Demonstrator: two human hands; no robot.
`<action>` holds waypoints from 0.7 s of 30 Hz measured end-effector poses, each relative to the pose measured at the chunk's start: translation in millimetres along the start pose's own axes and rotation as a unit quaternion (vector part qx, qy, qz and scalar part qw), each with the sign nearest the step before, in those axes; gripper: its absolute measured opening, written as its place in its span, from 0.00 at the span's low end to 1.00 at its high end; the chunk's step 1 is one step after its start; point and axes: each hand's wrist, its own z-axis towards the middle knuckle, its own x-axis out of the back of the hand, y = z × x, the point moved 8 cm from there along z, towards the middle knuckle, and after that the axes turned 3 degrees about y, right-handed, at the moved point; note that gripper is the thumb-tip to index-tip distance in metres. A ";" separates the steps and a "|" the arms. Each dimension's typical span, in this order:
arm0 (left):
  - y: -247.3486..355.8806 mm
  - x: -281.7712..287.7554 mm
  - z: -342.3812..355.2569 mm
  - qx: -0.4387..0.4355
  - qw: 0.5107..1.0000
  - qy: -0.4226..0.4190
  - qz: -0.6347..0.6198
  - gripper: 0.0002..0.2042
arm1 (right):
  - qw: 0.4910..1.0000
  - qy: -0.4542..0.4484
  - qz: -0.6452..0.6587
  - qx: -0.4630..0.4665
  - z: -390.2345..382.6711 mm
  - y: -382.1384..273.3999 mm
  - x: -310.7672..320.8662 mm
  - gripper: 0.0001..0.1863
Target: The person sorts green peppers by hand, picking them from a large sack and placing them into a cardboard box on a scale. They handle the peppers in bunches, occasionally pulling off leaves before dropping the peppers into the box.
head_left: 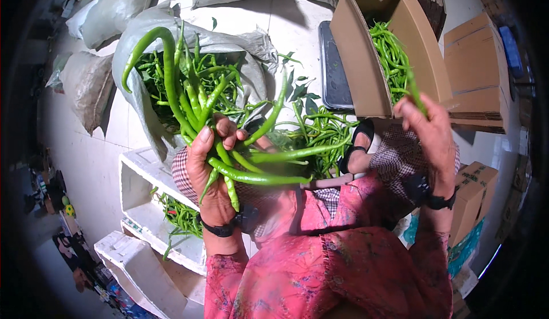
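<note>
A bunch of long, curved green chili peppers (pixel 170 84) is gripped in my left hand (pixel 201 157), its fingers wrapped round the middle so the peppers fan out on both sides. My right hand (pixel 432 130) is raised on the right, closed on one green chili pepper (pixel 414 92) that points upward and is slightly blurred. Just beyond it stands an open cardboard box (pixel 357 53) with many green chili peppers (pixel 390 56) inside. Behind my left hand, an open whitish sack (pixel 130 47) spills peppers and leaves. More peppers (pixel 326 139) lie in a heap between my feet.
A dark flat platform (pixel 334 70) lies under the box's left side. White foam boxes (pixel 140 204) stand at lower left, one with peppers in it. Full sacks (pixel 88 84) lie at far left. Folded cardboard (pixel 474 67) and another carton (pixel 470 196) are on the right.
</note>
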 end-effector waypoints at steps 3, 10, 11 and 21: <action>-0.2 3.1 2.7 0.006 0.999 -0.033 -0.030 0.24 | 0.965 0.137 -0.169 0.144 41.6 -3.4 45.7 0.15; -9.9 11.9 8.4 0.013 0.999 -0.008 0.039 0.30 | 0.920 0.136 -0.220 0.295 28.0 -65.0 -3.3 0.17; -12.7 10.0 8.1 0.031 0.998 -0.010 0.045 0.31 | 0.963 0.025 -0.089 0.253 29.8 -67.0 -28.8 0.17; -38.9 -15.3 3.7 0.123 0.978 -0.097 0.136 0.29 | 0.838 -0.090 -0.171 0.511 13.4 -122.2 -132.6 0.08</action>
